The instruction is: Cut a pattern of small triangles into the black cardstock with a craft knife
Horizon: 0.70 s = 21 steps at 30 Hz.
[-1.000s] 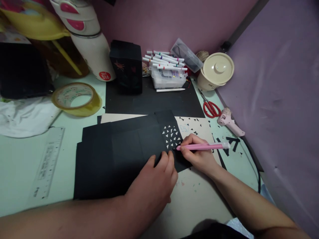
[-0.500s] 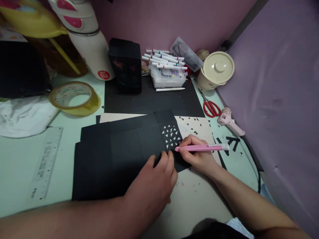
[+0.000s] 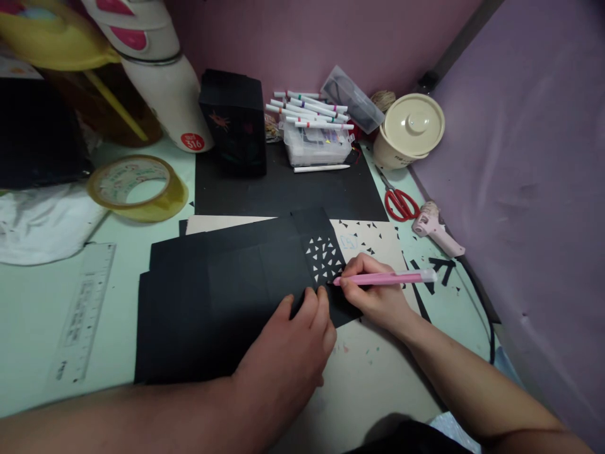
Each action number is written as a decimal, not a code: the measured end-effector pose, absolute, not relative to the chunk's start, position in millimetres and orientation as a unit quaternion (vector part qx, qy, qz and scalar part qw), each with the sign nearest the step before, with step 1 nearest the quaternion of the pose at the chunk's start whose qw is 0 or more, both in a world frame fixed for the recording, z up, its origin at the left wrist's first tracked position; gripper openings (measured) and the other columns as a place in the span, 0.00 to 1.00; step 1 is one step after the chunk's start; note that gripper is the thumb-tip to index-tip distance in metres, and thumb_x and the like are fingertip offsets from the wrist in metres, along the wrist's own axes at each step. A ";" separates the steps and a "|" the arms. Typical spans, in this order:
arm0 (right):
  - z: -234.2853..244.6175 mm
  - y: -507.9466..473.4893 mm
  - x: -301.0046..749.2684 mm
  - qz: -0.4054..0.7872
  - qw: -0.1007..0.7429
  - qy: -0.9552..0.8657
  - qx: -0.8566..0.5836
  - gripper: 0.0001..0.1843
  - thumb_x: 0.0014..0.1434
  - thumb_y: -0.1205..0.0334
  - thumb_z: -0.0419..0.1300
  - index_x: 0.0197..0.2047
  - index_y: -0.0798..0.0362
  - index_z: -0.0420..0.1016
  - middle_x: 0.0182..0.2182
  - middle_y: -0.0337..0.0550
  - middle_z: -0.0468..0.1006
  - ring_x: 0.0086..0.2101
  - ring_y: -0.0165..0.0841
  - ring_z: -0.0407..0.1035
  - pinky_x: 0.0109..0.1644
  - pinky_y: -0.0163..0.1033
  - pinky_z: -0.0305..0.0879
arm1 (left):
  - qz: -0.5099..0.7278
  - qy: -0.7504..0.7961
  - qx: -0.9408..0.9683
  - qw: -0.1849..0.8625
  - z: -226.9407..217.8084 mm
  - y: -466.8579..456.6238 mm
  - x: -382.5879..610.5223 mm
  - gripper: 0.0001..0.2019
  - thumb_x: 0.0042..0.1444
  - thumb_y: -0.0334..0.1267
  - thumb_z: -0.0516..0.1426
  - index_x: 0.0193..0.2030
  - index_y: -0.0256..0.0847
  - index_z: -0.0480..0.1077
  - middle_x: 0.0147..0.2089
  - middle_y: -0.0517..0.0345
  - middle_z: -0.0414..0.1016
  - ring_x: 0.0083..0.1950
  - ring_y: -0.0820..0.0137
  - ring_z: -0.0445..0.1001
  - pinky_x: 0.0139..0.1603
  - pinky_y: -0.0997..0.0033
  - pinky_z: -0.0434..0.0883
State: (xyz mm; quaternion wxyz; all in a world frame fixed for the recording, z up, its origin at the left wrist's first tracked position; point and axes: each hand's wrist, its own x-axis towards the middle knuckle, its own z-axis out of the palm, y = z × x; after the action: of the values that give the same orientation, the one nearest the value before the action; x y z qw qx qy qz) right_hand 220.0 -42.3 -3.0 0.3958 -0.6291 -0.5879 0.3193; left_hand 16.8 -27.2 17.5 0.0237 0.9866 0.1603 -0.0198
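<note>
A person's left hand lies across the near edge of 1 broad, layered matte black card panel, fingers slightly spread and closed on nothing that shows, apparently pressing down to steady it. The right hand pinches 1 slim pink plastic pen-shaped tool with a translucent end, thumb and fingers clamped low near the tip, a grip that looks suited to close control. The tip is at the panel, just below a cluster of small pale triangles, roughly 20 by eye, too small to count surely. The panel lies mid-table, partly over 1 cream sheet that probably shields the pale green tabletop. At left are 1 clear plastic ruler and, beyond it, 1 yellowish roll of tape; at right, 1 pale pink glue gun and 1 pair of red-handled scissors, seemingly set aside within reach. Farther back, 1 flat black sheet bears 1 slim white stick and 1 clear plastic case heaped with white markers, at least 7, overlapping too much for an exact tally. Rearmost stand 1 tall black box, 1 white bottle and 1 cream lidded pot.
</note>
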 end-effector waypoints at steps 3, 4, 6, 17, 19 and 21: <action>-3.7 -43.1 220.2 0.319 0.398 -0.586 -0.629 0.07 0.57 0.66 0.61 0.28 0.50 0.67 0.25 0.39 0.75 0.27 0.32 0.69 0.30 0.38 0.62 | -0.023 0.160 0.986 0.026 17.0 -27.2 17.2 0.32 0.53 0.60 0.63 0.57 0.40 0.74 0.65 0.37 0.68 0.61 0.50 0.69 0.52 0.52 0.71; -4.0 -43.2 220.2 0.318 0.400 -0.586 -0.628 0.08 0.56 0.66 0.61 0.28 0.50 0.66 0.25 0.39 0.75 0.27 0.32 0.68 0.29 0.38 0.62 | -0.024 0.160 0.986 0.026 16.9 -27.2 17.3 0.33 0.52 0.61 0.63 0.57 0.40 0.74 0.65 0.36 0.68 0.61 0.50 0.69 0.52 0.52 0.71; -4.9 -43.2 220.1 0.317 0.406 -0.585 -0.626 0.08 0.56 0.66 0.61 0.28 0.50 0.66 0.25 0.39 0.75 0.26 0.32 0.68 0.29 0.38 0.62 | -0.028 0.160 0.986 0.025 16.6 -27.4 17.6 0.33 0.52 0.62 0.63 0.58 0.40 0.74 0.65 0.36 0.68 0.61 0.49 0.69 0.52 0.52 0.71; -7.8 -44.2 223.8 0.307 0.438 -0.584 -0.611 0.06 0.57 0.66 0.61 0.29 0.50 0.68 0.26 0.39 0.76 0.26 0.31 0.68 0.29 0.37 0.63 | -0.032 0.161 0.986 0.015 14.4 -26.7 18.0 0.36 0.51 0.62 0.63 0.59 0.38 0.73 0.66 0.36 0.67 0.61 0.50 0.70 0.53 0.53 0.70; -5.6 -46.2 225.5 0.292 0.457 -0.581 -0.606 0.05 0.57 0.67 0.61 0.30 0.50 0.69 0.26 0.38 0.75 0.25 0.30 0.67 0.28 0.36 0.63 | -0.024 0.164 0.986 0.012 13.6 -27.2 17.4 0.36 0.51 0.62 0.64 0.59 0.37 0.73 0.66 0.36 0.67 0.61 0.50 0.69 0.53 0.54 0.70; -3.0 -48.1 226.2 0.263 0.478 -0.581 -0.604 0.04 0.58 0.68 0.62 0.32 0.50 0.71 0.26 0.37 0.75 0.24 0.29 0.66 0.27 0.35 0.62 | -0.020 0.163 0.986 0.009 12.8 -26.5 17.1 0.39 0.50 0.62 0.64 0.60 0.34 0.72 0.66 0.36 0.67 0.61 0.50 0.69 0.53 0.55 0.70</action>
State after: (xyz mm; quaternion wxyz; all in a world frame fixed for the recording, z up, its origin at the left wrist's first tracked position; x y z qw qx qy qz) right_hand 226.2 -48.1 -3.0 0.4782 -0.6042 -0.5805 0.2633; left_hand 17.1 -26.5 12.8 0.0091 0.9864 0.1628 -0.0196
